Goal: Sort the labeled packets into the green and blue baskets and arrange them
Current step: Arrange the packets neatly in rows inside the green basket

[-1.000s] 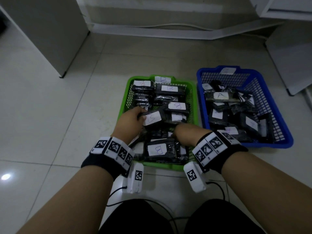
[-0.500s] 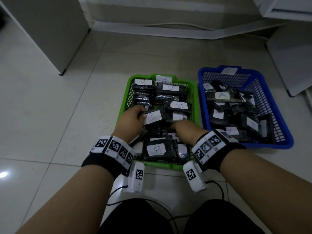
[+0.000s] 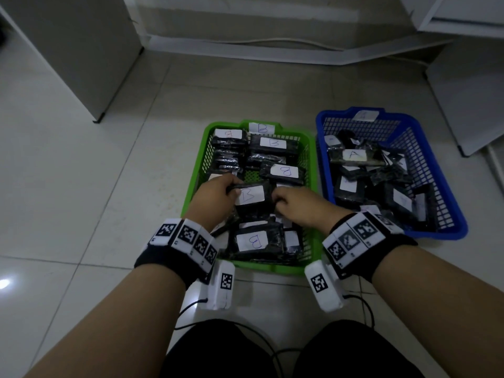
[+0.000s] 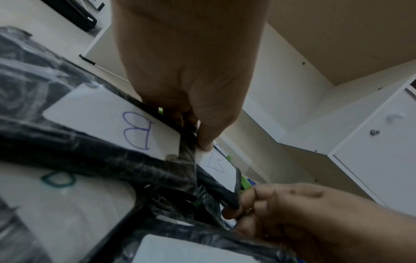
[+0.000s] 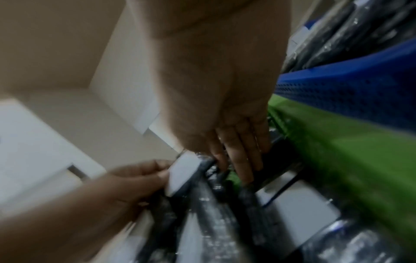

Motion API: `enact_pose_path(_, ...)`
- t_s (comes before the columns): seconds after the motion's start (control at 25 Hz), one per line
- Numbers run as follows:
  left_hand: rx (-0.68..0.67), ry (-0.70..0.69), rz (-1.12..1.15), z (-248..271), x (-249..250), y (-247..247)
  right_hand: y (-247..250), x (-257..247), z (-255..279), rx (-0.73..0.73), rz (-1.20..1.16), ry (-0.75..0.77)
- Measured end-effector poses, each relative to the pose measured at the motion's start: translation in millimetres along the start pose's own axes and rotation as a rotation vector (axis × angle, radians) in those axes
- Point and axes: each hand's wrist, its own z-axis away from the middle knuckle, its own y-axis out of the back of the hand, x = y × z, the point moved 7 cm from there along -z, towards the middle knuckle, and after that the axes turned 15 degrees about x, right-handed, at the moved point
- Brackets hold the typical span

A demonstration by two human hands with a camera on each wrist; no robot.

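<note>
From the head view I saw the green basket (image 3: 309, 186) on the floor, full of black packets marked B, and the blue basket (image 3: 436, 233) touching its right side, holding packets of which one clearly read A. No packet lay on the floor outside either basket, so I judged the sorting done and the arranging left: the far rows in the green basket looked stacked, the near ones loose, and the blue pile was a jumble. My left hand (image 3: 215, 197) and right hand (image 3: 302, 205) held one B packet (image 3: 252, 196) by its ends above the middle of the green basket.

From the left wrist I saw the left fingers (image 4: 206, 137) pinching that packet's edge, and the right fingers (image 4: 247, 201) curled on its other end.

The right wrist view was blurred. The right fingers (image 5: 242, 160) reached down among the packets beside the green wall; whether they gripped, I could not tell there.
</note>
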Motion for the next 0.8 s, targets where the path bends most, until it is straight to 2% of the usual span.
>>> enact_pose_path(0.04, 0.01, 0.003, 0.009, -1, -1, 0, -2, -4, 4, -0.022, -0.084, -0.011)
enact_pose_path(0.12, 0.044, 0.011, 0.039, -1, -3, 3, -16, -9, 16, -0.092, -0.099, -0.023)
enact_pose_path(0.2, 0.095, 0.01, 0.054, 0, -4, 7, -23, -11, 23, -0.013, -0.106, -0.015)
enact_pose_path(0.28, 0.142, 0.007, 0.049, 1, -5, 12, -20, -10, 25, 0.03, -0.22, -0.022)
enact_pose_path(0.36, 0.168, 0.01, 0.058, 1, -8, 14, -7, -3, 22, 0.034, -0.381, -0.111)
enact_pose_path(0.48, 0.197, 0.014, 0.043, -1, -16, 14, 24, 21, 14, 0.186, -0.571, -0.263)
enact_pose_path(0.56, 0.171, 0.04, -0.005, -2, -18, 10, 33, 28, 12, 0.173, -0.598, -0.269)
enact_pose_path(0.64, 0.131, 0.06, -0.056, -3, -18, 5, 19, 18, 18, -0.025, -0.455, -0.181)
enact_pose_path(0.72, 0.117, 0.027, -0.113, -3, -16, 1, -5, 9, 24, -0.227, -0.104, -0.048)
enact_pose_path(0.8, 0.14, -0.028, -0.177, -1, -15, -1, -19, 6, 24, -0.302, 0.169, 0.017)
